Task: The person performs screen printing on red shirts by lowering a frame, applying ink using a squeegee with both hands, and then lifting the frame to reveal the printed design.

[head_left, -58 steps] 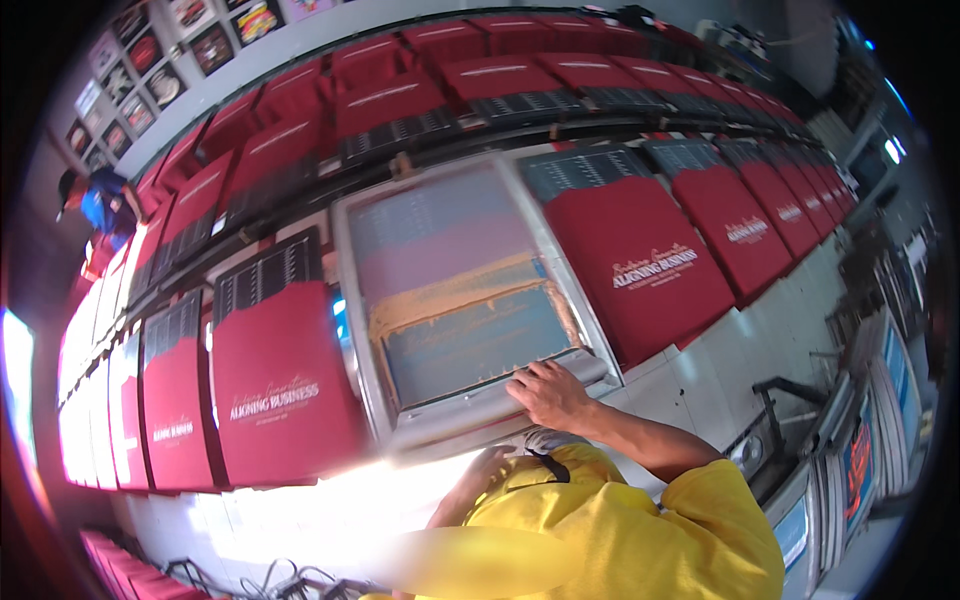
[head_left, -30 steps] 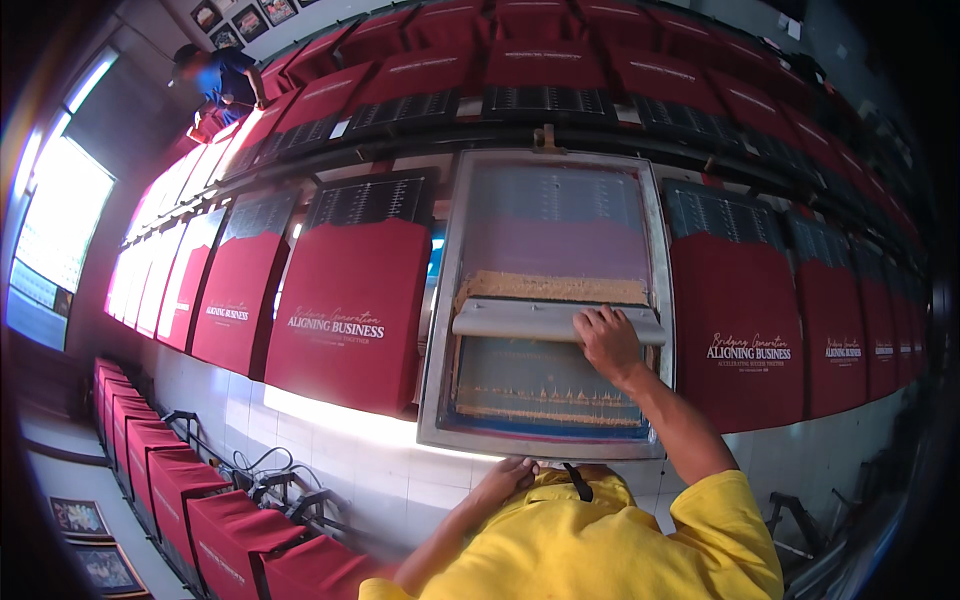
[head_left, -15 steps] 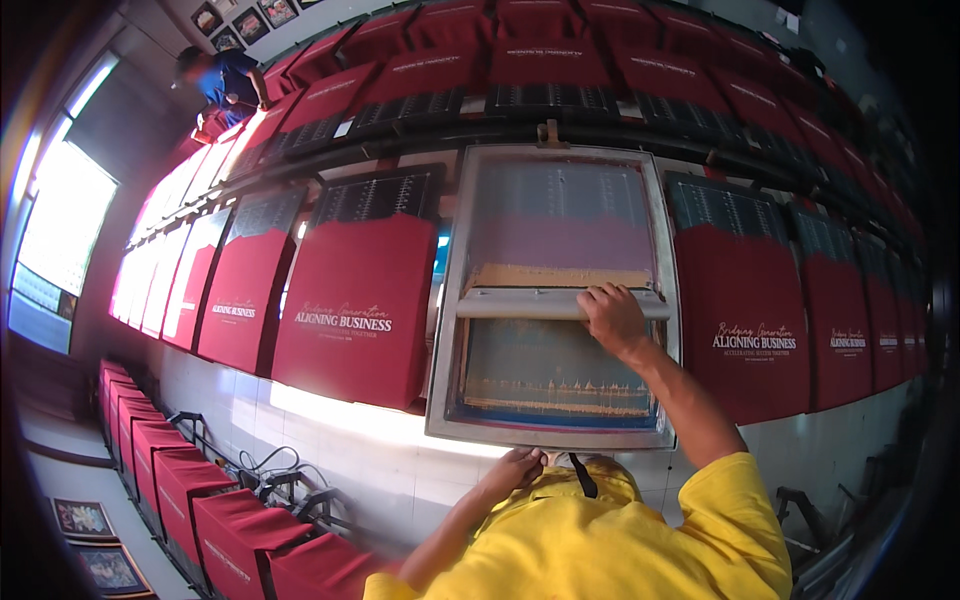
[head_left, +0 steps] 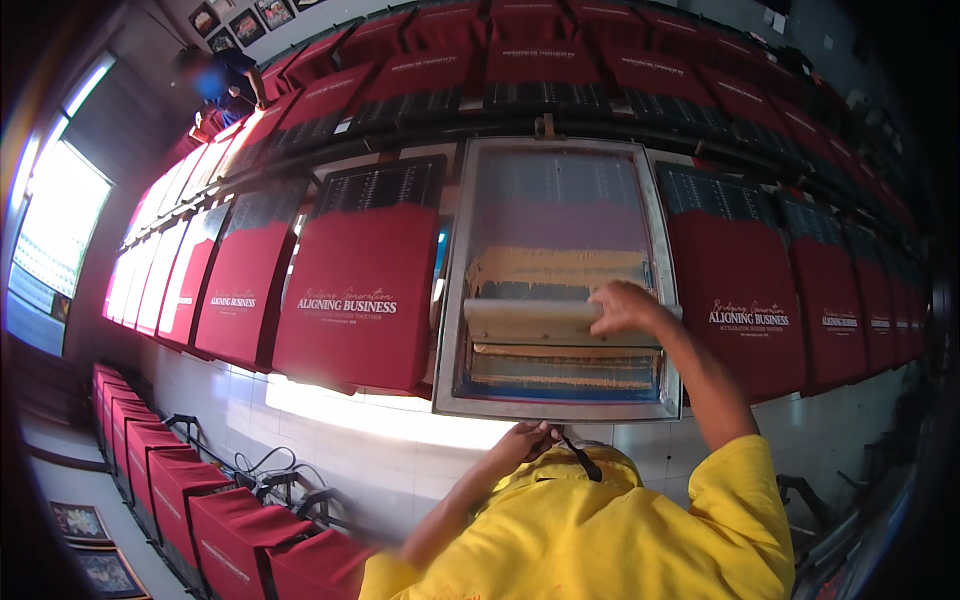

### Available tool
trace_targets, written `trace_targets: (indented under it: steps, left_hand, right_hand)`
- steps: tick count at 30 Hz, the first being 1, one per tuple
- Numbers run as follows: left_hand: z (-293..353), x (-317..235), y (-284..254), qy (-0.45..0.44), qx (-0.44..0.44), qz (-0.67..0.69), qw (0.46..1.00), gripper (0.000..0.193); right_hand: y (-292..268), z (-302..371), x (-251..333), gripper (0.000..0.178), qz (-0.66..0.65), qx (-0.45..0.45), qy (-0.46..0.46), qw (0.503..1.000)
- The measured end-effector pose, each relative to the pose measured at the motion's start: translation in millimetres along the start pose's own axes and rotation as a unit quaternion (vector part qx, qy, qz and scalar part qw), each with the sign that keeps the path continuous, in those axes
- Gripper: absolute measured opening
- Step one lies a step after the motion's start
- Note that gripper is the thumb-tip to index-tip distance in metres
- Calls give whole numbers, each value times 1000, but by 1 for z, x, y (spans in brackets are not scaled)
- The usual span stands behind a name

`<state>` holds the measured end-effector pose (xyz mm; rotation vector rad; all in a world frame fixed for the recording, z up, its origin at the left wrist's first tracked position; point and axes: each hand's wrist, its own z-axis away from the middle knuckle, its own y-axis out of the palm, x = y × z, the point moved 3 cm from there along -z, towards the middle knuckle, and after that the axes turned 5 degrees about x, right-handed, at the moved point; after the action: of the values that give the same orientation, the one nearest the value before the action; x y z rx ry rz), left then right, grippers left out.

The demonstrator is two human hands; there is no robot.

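Note:
A screen printing frame [head_left: 448, 300] with a pale border lies over a red shirt panel in the front row. My right hand [head_left: 628, 308] is closed around a long pale squeegee [head_left: 530, 325] that spans the mesh crosswise, tilted toward me. Beyond the squeegee, a tan band of ink [head_left: 545, 265] crosses the mesh; more tan streaks lie on its near side. Just below the frame's near edge, my left hand [head_left: 525, 442] is held at my waist with its fingers curled. What those fingers hold, if anything, is hidden.
Printed red shirt panels on dark boards flank the frame, one at left [head_left: 350, 290] and one at right [head_left: 735, 300]. Behind runs a dark rail [head_left: 400, 145] with more rows. Another person [head_left: 225, 85] stands at far left. Red-covered boards [head_left: 240, 540] line the lower left.
My right hand has drawn the squeegee toward me over the mesh, and its blade now leans more. The whole view has shifted slightly, and the frame sits higher in it.

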<state>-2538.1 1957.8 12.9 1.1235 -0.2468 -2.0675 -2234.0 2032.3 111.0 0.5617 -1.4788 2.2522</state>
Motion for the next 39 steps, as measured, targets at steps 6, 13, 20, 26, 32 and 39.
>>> trace_targets:
  steps: [6, 13, 20, 26, 32, 39]
  left_hand:
    - [24, -27, 10, 165, -30, -303, 938, 26]
    - [70, -144, 0, 302, -242, -740, 550, 44]
    - [30, -124, -47, 260, -202, -740, 586, 27]
    - [27, -164, -39, 159, -187, -744, 621, 19]
    - [47, -151, -37, 262, -215, -722, 603, 25]
    - [42, -97, -46, 339, -255, -755, 500, 32]
  right_hand:
    - [91, 91, 65, 23, 204, -223, -12, 953]
    - [94, 99, 69, 22, 186, -261, -16, 947]
    - [84, 152, 27, 23, 253, -269, 47, 928]
    - [74, 138, 0, 16, 134, -291, 62, 945]
    - [82, 153, 20, 25, 130, -279, 74, 948]
    - [112, 163, 24, 23, 167, -300, 67, 937]
